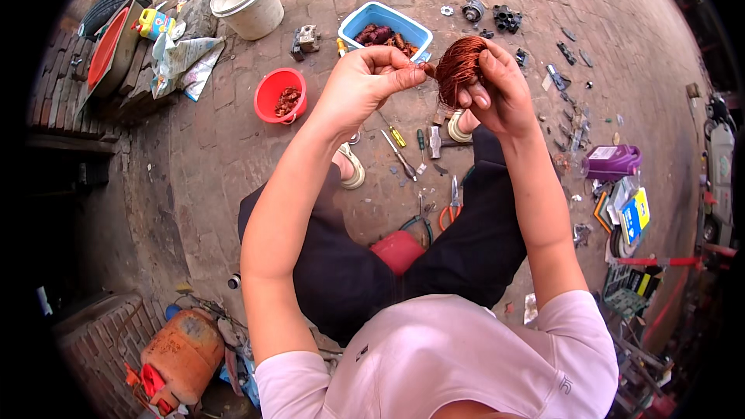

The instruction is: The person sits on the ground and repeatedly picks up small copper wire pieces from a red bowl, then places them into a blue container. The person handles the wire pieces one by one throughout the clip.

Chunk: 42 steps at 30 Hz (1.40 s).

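Note:
My right hand (503,90) holds a thick bundle of copper wire (461,70) up in front of me. Close to its left side, my left hand (378,84) pinches thin strands of wire between thumb and fingers. Behind my hands a blue plastic basin (416,29) on the ground holds more copper coils (375,35). To the left of my left forearm stands a red bucket (265,93) with short copper pieces (287,101) in it. The palm of my right hand is partly hidden by the bundle.
On the brick ground between my feet lie a hammer (435,142), screwdrivers (397,136), orange-handled scissors (451,209) and pliers (420,220). A white bucket (256,9) stands at the upper left. Motor parts (473,10) and a purple container (612,162) are at the right.

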{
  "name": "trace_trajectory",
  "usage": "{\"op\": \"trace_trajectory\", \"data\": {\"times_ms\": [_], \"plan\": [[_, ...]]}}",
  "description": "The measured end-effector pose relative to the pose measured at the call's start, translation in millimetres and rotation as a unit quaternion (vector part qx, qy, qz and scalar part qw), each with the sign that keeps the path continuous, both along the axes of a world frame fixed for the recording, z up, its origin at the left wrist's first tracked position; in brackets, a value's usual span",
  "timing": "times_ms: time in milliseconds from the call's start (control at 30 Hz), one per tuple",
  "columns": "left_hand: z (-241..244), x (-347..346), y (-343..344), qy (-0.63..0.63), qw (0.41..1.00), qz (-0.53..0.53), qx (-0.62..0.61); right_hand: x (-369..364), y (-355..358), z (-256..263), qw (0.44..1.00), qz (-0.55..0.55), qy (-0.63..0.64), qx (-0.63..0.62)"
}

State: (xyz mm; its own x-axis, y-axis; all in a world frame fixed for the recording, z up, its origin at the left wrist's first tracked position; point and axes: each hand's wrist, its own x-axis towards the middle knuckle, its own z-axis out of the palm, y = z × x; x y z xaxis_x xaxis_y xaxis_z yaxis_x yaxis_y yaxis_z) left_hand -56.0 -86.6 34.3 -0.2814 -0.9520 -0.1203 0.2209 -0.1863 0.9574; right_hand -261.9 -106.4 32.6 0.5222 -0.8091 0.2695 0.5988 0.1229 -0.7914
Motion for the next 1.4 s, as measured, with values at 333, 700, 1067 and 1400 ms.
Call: {"op": "trace_trajectory", "data": {"times_ms": [333,700,1067,1400], "plan": [[3,10,2,-0.003,0.992,-0.120,-0.035,1,0,-3,0.993,0.047,-0.096,0.041],[12,2,8,0.360,0.909,-0.134,-0.164,6,6,3,0.964,0.075,-0.171,0.191],[16,3,11,0.152,0.971,0.012,-0.186,2,28,13,0.995,0.094,0.009,0.015],[22,4,20,0.088,0.948,-0.033,-0.305,-9,27,10,0.997,0.065,-0.047,0.004]]}}
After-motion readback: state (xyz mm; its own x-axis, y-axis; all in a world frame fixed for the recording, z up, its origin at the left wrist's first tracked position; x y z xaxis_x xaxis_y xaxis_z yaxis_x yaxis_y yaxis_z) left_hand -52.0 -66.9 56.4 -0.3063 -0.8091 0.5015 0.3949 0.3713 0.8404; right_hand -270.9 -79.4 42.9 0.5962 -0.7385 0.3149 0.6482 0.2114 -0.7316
